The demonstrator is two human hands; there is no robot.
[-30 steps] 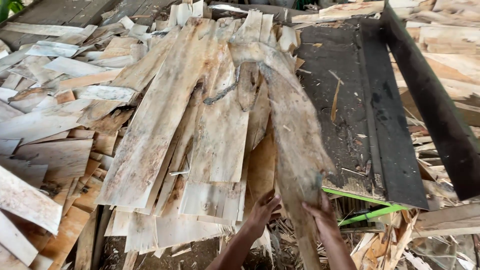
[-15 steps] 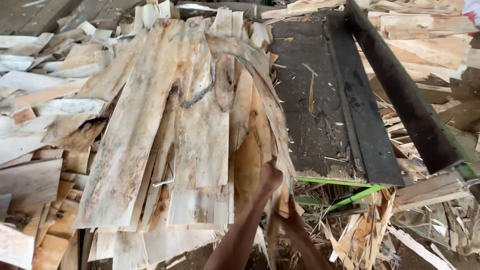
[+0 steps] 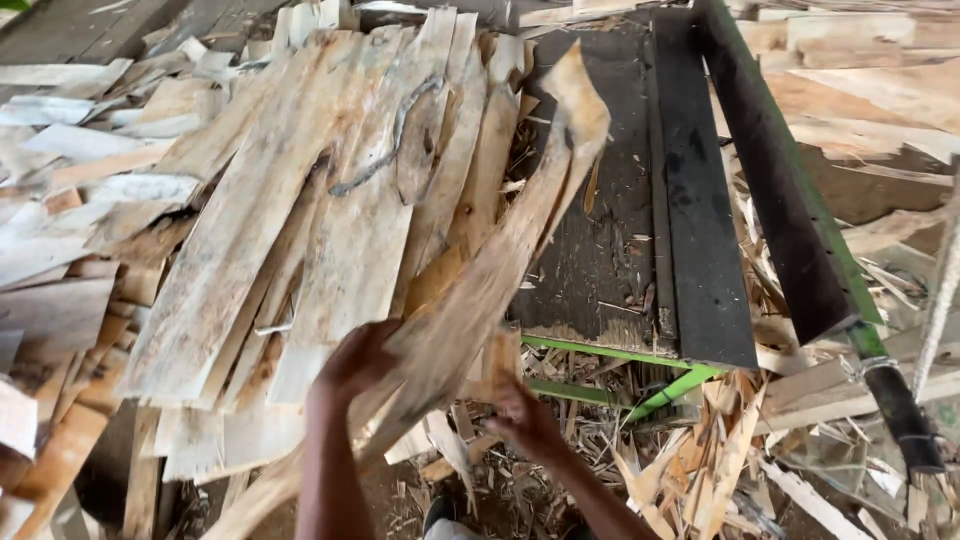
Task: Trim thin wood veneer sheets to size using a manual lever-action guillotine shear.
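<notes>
- The pile of veneer sheets (image 3: 300, 230) fills the left and centre of my view: long, pale, rough-edged strips fanned out side by side, their far ends toward the top of the frame.
- To its right I see a dark flat platform (image 3: 640, 200) on a green metal frame (image 3: 620, 355). A dark bar with a green edge (image 3: 780, 180) runs along the platform's right side and slants down toward the lower right.
- Loose wood scraps (image 3: 700, 450) lie under and around the frame, and more offcuts lie at the far right.
- The held veneer strip (image 3: 500, 270) is long, narrow and curled. It runs diagonally from the lower left up to a pointed tip over the platform's left edge. It lies over the right edge of the pile.
- My left hand (image 3: 360, 355) grips the strip on its left edge, near the lower end. The fingers are curled closed around the wood, with the back of the hand toward me.
- My right hand (image 3: 520, 415) sits just beside the left, lower and to the right. It is closed on the strip's lower right edge. I cannot tell the exact finger positions, as the wood covers them.
</notes>
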